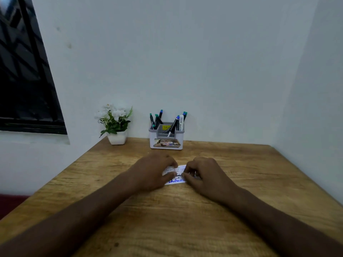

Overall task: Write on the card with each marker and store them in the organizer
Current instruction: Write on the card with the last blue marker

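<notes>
Wooden and grainy, the desk [241, 182] carried a small white card [176, 173] near its middle, with both hands on it. The left hand [154, 173] pinched the card's left end, thumb below and fingers curled over the top. The right hand [206, 175] pinched the right end the same way. Dark handwriting covered the card's upper part and a blue scrawl ran along its lower edge; I could not read either. Behind the card, against the wall, stood the white-and-grey organizer [166, 140], full of markers [174, 123] with green and blue caps. Its front label showed the letters "OPE"; a yellow sticker inside was too small to read. Left of it sat a potted white flower [116, 125].
</notes>
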`<state>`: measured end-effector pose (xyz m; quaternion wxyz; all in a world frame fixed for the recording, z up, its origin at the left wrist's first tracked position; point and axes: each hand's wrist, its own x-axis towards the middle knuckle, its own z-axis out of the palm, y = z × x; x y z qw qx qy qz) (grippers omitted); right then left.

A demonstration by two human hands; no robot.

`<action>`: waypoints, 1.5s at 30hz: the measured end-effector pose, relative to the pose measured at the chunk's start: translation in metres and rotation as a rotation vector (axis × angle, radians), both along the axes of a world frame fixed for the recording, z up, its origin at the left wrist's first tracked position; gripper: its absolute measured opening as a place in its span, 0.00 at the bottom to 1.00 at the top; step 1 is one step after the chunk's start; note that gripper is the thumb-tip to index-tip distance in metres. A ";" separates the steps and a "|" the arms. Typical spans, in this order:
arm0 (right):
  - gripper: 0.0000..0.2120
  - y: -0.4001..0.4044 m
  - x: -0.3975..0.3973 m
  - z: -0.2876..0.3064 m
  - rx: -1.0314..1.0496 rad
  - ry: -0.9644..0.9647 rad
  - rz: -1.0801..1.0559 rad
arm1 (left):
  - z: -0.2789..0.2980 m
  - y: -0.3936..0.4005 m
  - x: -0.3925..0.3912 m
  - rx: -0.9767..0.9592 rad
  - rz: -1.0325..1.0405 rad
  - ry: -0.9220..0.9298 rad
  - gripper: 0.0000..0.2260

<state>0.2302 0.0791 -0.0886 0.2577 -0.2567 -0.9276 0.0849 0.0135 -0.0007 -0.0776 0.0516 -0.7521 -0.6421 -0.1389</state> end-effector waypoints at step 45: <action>0.35 -0.029 0.008 0.004 -0.296 -0.387 -0.392 | -0.001 -0.035 0.001 -0.348 0.287 -0.106 0.34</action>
